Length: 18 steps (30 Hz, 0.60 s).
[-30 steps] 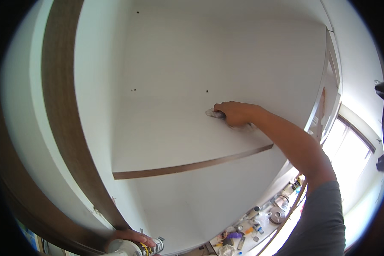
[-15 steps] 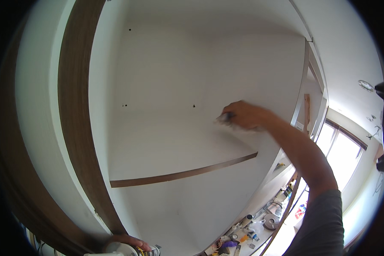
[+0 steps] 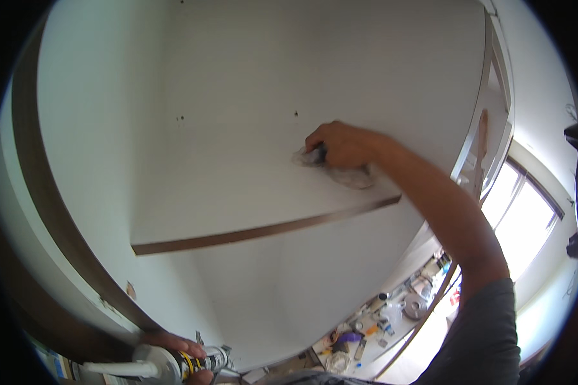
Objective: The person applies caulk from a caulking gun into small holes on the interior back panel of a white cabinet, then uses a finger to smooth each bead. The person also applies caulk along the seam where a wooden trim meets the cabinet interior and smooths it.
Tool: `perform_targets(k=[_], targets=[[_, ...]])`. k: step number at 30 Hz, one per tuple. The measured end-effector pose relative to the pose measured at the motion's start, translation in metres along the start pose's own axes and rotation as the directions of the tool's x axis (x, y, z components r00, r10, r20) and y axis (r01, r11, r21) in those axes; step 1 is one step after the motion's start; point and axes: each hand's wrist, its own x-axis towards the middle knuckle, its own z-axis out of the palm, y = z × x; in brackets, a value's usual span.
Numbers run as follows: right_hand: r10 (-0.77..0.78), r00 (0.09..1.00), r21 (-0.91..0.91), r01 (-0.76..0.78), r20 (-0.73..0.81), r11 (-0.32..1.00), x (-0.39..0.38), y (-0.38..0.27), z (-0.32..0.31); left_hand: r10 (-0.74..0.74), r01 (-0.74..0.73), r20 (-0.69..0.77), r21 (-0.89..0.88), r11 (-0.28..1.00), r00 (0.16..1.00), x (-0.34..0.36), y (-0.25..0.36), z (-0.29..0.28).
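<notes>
Right hand [image 3: 343, 144] clenched on a crumpled rag [image 3: 340, 172], pressed flat against the white panel [image 3: 250, 96] overhead. Soft and light by the look, likely best bunched in the palm; most of it hidden under the fingers. Left hand [image 3: 173, 343], far below at the frame's lower edge, wrapped round a caulk gun [image 3: 154, 366], half cut off. Clutter on the floor [image 3: 385, 314] beneath the right forearm too small to identify.

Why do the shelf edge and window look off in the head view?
Head view: fisheye bends the brown shelf edge and the left cabinet edge into curves; the window at right is blown out to white glare; the white panel is evenly lit; the right hand with its rag is fairly sharp; the rim is black.
</notes>
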Motion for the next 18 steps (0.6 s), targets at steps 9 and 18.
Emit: perform_targets(k=[9,18], targets=[[0.115,0.979,-0.184,-0.084,0.166,0.979,-0.084,0.0,-0.031,0.144,-0.096,-0.302,0.167,0.981,0.942,-0.021,-0.013,0.019],[-0.018,0.915,-0.195,0.105,0.402,0.975,-0.084,0.008,-0.055,-0.155,0.197,-0.236,0.163,0.967,0.959,-0.019,0.02,0.02]])
